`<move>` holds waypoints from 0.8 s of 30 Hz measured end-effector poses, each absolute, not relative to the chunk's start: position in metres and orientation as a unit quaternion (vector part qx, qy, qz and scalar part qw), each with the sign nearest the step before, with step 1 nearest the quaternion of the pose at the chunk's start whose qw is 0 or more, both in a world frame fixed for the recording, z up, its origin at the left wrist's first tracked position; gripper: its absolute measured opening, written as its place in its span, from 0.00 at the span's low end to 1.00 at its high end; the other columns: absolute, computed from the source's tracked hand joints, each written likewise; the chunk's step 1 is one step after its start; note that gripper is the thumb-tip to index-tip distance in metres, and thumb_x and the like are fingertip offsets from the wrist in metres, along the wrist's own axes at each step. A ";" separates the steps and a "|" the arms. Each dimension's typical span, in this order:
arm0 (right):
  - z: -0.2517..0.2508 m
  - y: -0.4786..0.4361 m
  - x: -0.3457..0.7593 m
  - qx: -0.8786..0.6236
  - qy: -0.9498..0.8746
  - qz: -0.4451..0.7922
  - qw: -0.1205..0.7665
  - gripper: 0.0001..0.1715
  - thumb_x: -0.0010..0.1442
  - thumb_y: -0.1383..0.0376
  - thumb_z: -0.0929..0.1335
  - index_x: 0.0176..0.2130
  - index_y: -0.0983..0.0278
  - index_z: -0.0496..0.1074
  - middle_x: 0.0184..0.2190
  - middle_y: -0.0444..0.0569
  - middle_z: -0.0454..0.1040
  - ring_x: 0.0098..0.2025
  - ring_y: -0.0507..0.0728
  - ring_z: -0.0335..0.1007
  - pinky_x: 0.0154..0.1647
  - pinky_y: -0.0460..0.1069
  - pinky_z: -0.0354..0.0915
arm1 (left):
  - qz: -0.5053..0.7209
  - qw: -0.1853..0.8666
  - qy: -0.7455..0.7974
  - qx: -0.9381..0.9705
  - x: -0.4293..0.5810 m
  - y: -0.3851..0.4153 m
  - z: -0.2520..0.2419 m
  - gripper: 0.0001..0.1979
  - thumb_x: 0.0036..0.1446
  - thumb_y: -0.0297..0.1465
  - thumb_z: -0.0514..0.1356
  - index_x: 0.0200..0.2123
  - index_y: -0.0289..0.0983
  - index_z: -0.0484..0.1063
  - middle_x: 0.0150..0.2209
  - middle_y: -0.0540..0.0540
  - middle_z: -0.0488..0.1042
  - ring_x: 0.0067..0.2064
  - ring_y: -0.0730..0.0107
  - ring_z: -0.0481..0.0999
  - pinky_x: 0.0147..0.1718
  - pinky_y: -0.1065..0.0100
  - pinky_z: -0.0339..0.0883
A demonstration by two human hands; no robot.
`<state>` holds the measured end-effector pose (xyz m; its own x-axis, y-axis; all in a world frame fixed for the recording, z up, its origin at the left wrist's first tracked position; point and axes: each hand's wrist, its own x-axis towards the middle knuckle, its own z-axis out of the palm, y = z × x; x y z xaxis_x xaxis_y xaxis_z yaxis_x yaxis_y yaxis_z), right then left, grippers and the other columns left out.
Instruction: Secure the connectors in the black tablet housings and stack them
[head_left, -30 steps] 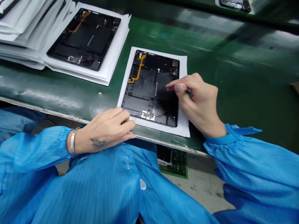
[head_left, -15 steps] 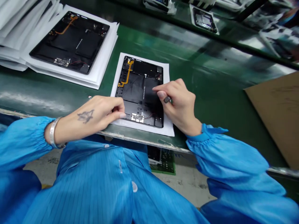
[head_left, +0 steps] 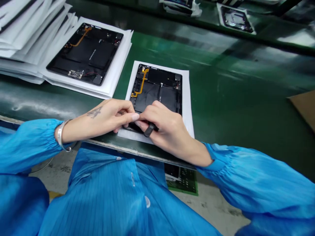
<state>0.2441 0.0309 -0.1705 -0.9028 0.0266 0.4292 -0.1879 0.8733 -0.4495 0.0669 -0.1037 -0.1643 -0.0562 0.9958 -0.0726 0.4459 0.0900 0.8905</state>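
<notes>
- The black tablet housing [head_left: 157, 88], with an orange flex cable [head_left: 140, 82], lies on a white paper sheet [head_left: 187, 108] on the green conveyor belt [head_left: 228, 105].
- The left hand [head_left: 108, 116] curls its fingers together at the housing's lower edge; whatever they pinch is hidden.
- The right hand [head_left: 167, 129], just beside it, pinches a small black object [head_left: 149, 130].
- Another housing [head_left: 85, 54] rests on a paper stack [head_left: 31, 42], with cardboard [head_left: 304, 106] at right.
- A circuit board [head_left: 182, 181] lies on the concrete floor [head_left: 211, 206] below.

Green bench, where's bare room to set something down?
Free: the green bench right of the white sheet under the tablet housing, up to the cardboard. Crowded: left, by the paper stacks, and where the left hand and right hand meet.
</notes>
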 end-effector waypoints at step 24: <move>-0.184 0.019 0.243 0.020 -0.922 0.326 0.209 0.09 0.66 0.73 0.65 0.34 0.63 0.70 0.29 0.47 0.72 0.33 0.56 0.60 0.35 0.52 0.55 | 0.395 0.255 0.672 0.572 0.079 -0.122 -0.164 0.10 0.68 0.35 0.58 0.35 0.36 0.71 0.26 0.53 0.72 0.25 0.78 0.70 0.24 0.76 0.64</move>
